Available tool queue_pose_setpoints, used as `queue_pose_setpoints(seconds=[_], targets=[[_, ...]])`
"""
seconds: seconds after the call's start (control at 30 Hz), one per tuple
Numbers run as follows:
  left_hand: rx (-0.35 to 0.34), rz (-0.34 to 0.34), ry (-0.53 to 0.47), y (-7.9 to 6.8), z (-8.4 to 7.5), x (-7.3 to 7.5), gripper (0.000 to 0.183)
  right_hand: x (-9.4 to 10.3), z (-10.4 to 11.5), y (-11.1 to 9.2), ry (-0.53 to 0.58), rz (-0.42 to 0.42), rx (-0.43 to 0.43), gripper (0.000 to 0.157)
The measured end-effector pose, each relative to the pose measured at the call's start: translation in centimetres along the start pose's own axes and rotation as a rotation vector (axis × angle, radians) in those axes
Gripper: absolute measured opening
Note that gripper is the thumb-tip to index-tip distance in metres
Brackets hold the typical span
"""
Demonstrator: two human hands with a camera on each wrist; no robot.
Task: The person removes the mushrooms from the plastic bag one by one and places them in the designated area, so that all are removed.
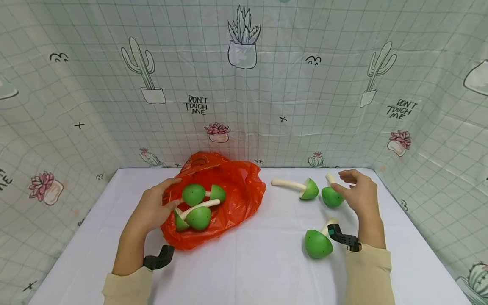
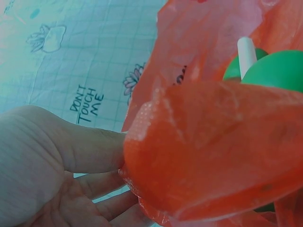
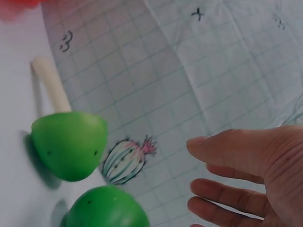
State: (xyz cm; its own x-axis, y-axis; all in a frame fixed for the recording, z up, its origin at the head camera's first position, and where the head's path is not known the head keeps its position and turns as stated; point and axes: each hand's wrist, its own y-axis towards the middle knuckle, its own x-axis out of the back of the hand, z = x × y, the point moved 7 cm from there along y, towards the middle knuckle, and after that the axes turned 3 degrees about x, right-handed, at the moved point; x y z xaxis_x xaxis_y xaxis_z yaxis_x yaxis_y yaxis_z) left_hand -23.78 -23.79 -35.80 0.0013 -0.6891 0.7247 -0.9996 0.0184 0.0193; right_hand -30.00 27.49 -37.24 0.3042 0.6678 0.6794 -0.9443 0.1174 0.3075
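Note:
On the left of the head view lies a red plastic bag (image 1: 242, 190), its mouth spread open. Several toy mushrooms with green caps and cream stems, one cap (image 1: 193, 194) among them, rest inside it. My left hand (image 1: 150, 209) pinches the bag's left rim; in the left wrist view the thumb (image 2: 94, 146) lies over the red film, part of the fingers hidden. My right hand (image 1: 360, 195) hovers beside and above a mushroom (image 1: 332, 198) at the right, fingers loosely bent, holding nothing. In the right wrist view a gap separates the fingers from that green cap (image 3: 109, 210).
Another mushroom (image 1: 310, 189) lies left of my right hand, its stem pointing left. A third mushroom (image 1: 318, 244) lies nearer, beside the right wrist. A white table (image 1: 263, 262) carries everything, with a printed grid cloth (image 1: 282, 140) hanging behind and at the sides.

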Motion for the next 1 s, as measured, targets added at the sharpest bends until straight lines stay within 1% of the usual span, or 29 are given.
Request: queue_pose_setpoints(seconds=[0.33,0.47,0.6,0.77,1.0], targets=[[-0.004,0.0,0.01,0.1,-0.1,0.1,0.058,0.9,4.7,-0.6,0.046,-0.021,0.117,0.044],[-0.003,0.004,0.018,0.2,-0.2,0.1,0.058,0.7,7.0,-1.0,0.074,-0.043,0.184,0.041],[0.002,0.005,0.021,0.1,-0.1,0.1,0.058,-0.6,9.3,-1.3,0.106,-0.034,0.27,0.039],[0.002,0.004,0.021,0.1,0.1,0.1,0.058,-2.8,12.3,-2.0,0.16,0.029,0.37,0.037],[-0.008,-0.006,0.02,0.1,0.2,0.2,0.057,-5.9,15.5,-3.1,0.191,0.135,0.414,0.038]])
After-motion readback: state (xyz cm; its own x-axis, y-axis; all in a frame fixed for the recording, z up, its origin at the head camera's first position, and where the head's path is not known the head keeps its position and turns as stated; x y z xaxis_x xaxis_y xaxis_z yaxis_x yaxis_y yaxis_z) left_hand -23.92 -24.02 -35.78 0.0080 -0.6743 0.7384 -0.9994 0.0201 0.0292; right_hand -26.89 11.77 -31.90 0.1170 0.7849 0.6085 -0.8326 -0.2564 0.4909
